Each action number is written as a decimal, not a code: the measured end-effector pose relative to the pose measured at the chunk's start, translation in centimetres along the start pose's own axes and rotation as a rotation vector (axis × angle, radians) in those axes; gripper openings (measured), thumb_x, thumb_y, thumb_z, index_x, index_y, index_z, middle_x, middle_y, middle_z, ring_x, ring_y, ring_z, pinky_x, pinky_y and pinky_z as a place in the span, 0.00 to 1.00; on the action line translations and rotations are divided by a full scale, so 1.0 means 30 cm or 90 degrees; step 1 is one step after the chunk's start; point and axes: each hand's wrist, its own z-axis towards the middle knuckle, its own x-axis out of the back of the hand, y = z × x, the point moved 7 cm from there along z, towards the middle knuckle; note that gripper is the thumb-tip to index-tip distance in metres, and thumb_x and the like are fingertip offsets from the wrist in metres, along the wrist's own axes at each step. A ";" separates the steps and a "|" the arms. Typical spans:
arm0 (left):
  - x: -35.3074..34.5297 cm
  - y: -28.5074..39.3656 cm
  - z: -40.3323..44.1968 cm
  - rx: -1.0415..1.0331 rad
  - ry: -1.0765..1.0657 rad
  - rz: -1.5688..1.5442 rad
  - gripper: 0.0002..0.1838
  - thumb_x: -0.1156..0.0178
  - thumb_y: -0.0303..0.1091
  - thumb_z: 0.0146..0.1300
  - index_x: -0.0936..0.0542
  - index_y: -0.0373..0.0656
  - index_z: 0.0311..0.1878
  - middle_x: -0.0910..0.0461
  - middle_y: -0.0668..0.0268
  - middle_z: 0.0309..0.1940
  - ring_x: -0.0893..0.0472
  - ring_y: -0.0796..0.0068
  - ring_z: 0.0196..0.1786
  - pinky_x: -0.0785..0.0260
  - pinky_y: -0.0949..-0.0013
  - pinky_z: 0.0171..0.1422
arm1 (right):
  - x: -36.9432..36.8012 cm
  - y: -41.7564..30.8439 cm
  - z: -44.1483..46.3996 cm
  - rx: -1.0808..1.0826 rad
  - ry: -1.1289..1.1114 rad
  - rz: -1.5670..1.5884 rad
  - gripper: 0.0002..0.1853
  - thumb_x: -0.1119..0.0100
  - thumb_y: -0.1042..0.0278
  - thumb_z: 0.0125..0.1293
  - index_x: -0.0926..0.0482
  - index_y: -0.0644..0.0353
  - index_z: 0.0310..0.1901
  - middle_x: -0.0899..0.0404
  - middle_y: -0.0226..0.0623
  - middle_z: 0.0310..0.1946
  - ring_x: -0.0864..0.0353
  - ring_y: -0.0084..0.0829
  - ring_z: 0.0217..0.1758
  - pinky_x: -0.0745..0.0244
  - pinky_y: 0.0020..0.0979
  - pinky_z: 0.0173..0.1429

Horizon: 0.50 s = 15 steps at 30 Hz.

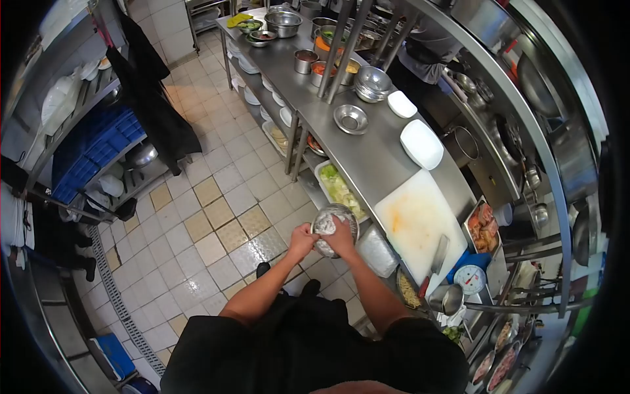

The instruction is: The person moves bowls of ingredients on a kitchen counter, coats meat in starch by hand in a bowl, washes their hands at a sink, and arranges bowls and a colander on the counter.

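Black shirt [315, 351], worn; nearest to the lens, across the lower middle.

Left hand [302, 240]: fingers curled tight at the near-left rim of a round bowl [354, 226], apparently grasping it.

Right hand [340, 238]: laid over the bowl's near side, fingers reaching onto the white contents [325, 225]; whether clasping these, pressing them or merely resting, impossible to tell.

Bowl: held in front of the body, off any surface, above the tiled floor [157, 262] and just beside the steel counter [377, 154]. Contents white; exact nature too small to make out.

Step in hand, by judgement: working or gathering the white contents with the right hand, bowl steadied by the left. Called for at this point, also by judgement: a firm left hold, a level rim and measured right-hand fingers, to avoid spilling over the edge.

Near the bowl: pale-green cut leaves [337, 187], below counter level; translucent container [378, 251], to the right.

On the counter: white cutting board [417, 223], orange-stained toward the far left; knife [439, 255], lying along the board's right side, untouched; dial scale [470, 280], beyond the knife; white dish [422, 144], past the board's far end.
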 end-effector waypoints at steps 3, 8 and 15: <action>0.064 0.057 -0.003 0.000 0.004 -0.021 0.13 0.42 0.21 0.48 0.36 0.44 0.19 0.34 0.71 0.16 0.32 0.80 0.16 0.33 0.74 0.16 | -0.157 -0.019 0.014 -0.094 -0.124 0.038 0.26 0.34 0.71 0.43 0.24 0.63 0.49 0.28 0.60 0.47 0.28 0.56 0.52 0.31 0.44 0.56; 0.221 0.049 0.061 0.001 0.054 0.020 0.09 0.42 0.23 0.47 0.34 0.41 0.20 0.31 0.65 0.14 0.27 0.74 0.15 0.31 0.68 0.16 | -0.152 -0.133 0.128 -0.033 -0.114 -0.105 0.19 0.37 0.73 0.44 0.20 0.59 0.43 0.20 0.52 0.38 0.21 0.50 0.43 0.26 0.42 0.48; 0.365 0.249 0.100 -0.018 0.073 0.108 0.10 0.41 0.25 0.48 0.34 0.41 0.20 0.29 0.65 0.16 0.25 0.73 0.17 0.32 0.68 0.18 | 0.008 -0.386 0.298 -0.007 0.014 0.011 0.18 0.30 0.55 0.45 0.18 0.59 0.33 0.19 0.48 0.30 0.20 0.47 0.37 0.26 0.40 0.40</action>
